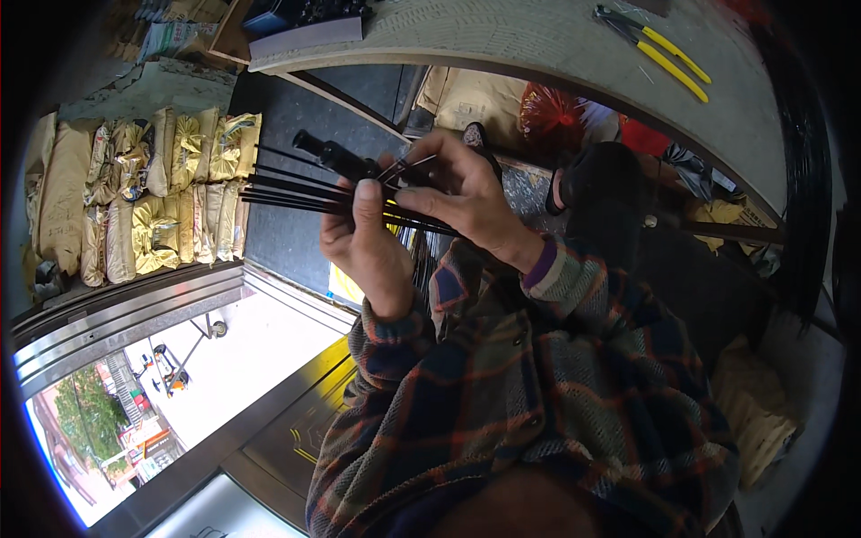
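Both my hands are raised in front of my body, over my lap. In my left hand point(372, 255) lies a bundle of thin black rods point(282, 197), fanned out toward the left, with the thumb pressed on top. A black stepped cylinder point(334, 157), like a hub or sleeve, sticks out above the rods at the same fingers. My right hand point(466, 202) meets the left one, its thumb and forefinger pinched around a thin dark strip point(417, 169). The fingers partly hide how the cylinder and rods touch.
Ahead is a grey worktable point(466, 36) bearing yellow-handled pliers point(664, 58) and a tray of small black parts point(309, 31). Stacked brown-wrapped packages point(152, 193) stand at left. Red shiny wrapping point(549, 112) lies under the table. Long black rods point(803, 179) hang at right.
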The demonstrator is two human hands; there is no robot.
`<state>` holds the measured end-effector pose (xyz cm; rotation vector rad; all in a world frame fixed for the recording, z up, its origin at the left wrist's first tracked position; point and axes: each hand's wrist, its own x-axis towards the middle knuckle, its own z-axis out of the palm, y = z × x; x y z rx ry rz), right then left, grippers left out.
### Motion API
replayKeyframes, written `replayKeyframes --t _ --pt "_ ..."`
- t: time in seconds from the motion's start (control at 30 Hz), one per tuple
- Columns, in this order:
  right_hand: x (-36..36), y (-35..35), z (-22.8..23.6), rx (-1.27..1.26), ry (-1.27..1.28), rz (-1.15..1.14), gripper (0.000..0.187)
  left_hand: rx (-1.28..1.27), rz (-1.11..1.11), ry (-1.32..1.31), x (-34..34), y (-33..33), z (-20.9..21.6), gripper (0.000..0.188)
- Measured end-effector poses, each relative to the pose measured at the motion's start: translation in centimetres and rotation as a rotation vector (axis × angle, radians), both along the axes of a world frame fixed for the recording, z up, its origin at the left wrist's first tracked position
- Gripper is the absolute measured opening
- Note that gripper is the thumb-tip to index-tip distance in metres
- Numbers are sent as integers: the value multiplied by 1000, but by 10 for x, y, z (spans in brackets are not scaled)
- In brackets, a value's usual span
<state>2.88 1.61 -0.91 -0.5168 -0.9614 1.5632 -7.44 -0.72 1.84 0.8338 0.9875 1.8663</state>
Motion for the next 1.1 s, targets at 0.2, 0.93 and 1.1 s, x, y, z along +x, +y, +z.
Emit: replayKeyframes --t 0.2,0.93,1.1 --pt "-1 2 -2 112 -209 -48 14 67 -7 1 -7 4 -10 17" --pt "2 3 -7 37 -161 -53 25 115 -90 96 16 10 -26 33" --pt "10 1 -10 73 -358 -73 25 44 -256 -62 8 15 -26 35"
